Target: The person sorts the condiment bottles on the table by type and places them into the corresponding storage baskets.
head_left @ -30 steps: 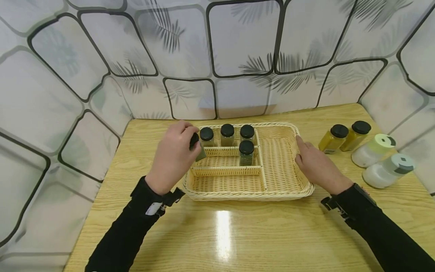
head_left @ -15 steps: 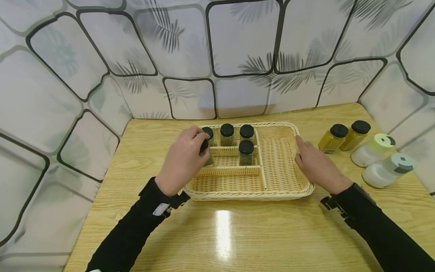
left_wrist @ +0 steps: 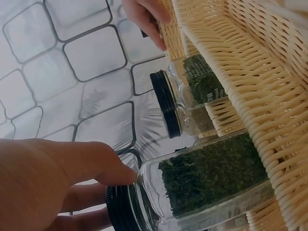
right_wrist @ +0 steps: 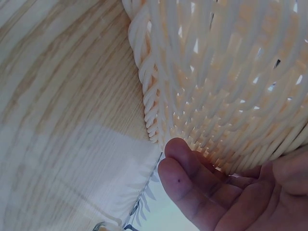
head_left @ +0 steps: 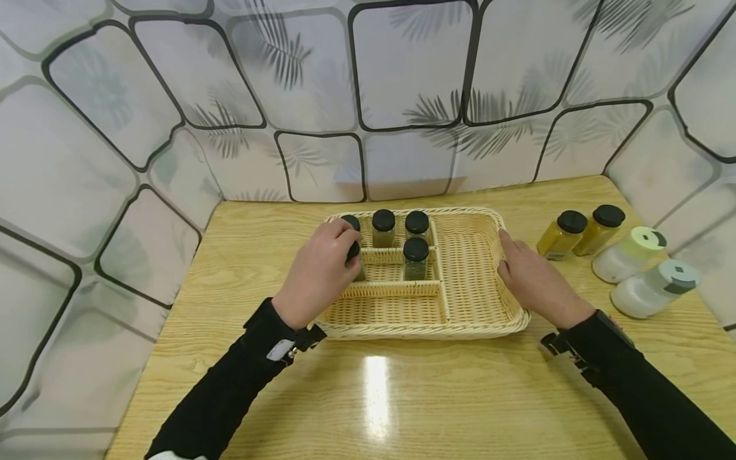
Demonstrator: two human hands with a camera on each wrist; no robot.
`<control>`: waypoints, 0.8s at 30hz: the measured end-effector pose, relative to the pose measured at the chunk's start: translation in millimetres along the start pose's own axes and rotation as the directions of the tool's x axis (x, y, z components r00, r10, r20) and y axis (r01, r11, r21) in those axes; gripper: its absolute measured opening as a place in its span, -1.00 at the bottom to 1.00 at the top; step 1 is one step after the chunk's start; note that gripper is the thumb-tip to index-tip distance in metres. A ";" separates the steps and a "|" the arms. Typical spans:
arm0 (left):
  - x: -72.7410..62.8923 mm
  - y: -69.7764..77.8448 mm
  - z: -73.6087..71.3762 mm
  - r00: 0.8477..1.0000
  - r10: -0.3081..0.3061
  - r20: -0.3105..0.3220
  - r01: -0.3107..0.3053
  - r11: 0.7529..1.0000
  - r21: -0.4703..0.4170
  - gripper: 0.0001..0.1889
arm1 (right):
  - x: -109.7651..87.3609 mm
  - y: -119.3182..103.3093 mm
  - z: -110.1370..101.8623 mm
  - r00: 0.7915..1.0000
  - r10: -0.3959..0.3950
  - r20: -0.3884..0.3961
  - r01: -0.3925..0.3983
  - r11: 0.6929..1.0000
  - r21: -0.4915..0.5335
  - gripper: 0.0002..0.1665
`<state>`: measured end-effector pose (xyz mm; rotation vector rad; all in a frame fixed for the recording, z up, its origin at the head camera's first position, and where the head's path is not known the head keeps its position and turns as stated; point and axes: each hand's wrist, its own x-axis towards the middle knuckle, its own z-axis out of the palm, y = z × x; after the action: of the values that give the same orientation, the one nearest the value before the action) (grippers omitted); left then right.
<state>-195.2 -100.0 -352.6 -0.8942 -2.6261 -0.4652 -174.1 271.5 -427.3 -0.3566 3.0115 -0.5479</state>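
A wicker basket (head_left: 425, 331) with dividers stands on the wooden table. My left hand (head_left: 322, 271) pinches the black lid of a glass jar of dried green herbs (left_wrist: 211, 173) between thumb and fingers. That jar stands in the left part of the middle compartment, mostly covered by the hand in the head view. A second herb jar (head_left: 416, 259) is at the right end of the same compartment. In the back compartment are several black-lidded jars (head_left: 383, 230), the leftmost partly hidden. My right hand (head_left: 537, 281) grips the basket's right rim, its fingertips (right_wrist: 179, 154) against the woven wall.
Right of the basket stand two yellow-filled jars (head_left: 558, 235) with black lids. Beside them are a white shaker with a light green cap (head_left: 628, 254) and another with a pale cap (head_left: 655, 287). A patterned cloth wall (head_left: 408, 160) rises behind the table.
My left hand has moved right and slightly down, bringing the herb jar from the basket's left edge into the middle compartment. The right hand stays on the rim.
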 end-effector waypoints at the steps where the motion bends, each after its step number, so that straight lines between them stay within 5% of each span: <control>1: 0.0 -0.3 1.0 1.000 0.004 0.001 -0.004 1.000 -0.002 -0.77 | 0.1 0.1 0.0 1.000 0.000 -0.001 0.000 1.000 -0.002 -0.28; 24: -8.3 -13.3 24.8 0.996 -0.019 0.091 0.021 1.000 -0.014 -0.71 | 1.8 1.6 1.1 1.000 0.013 0.017 -0.013 1.000 -0.001 -0.27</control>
<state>-202.3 -104.4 -380.7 -0.9149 -2.7192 -0.4609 -176.0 272.2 -429.0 -0.3403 2.9959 -0.5400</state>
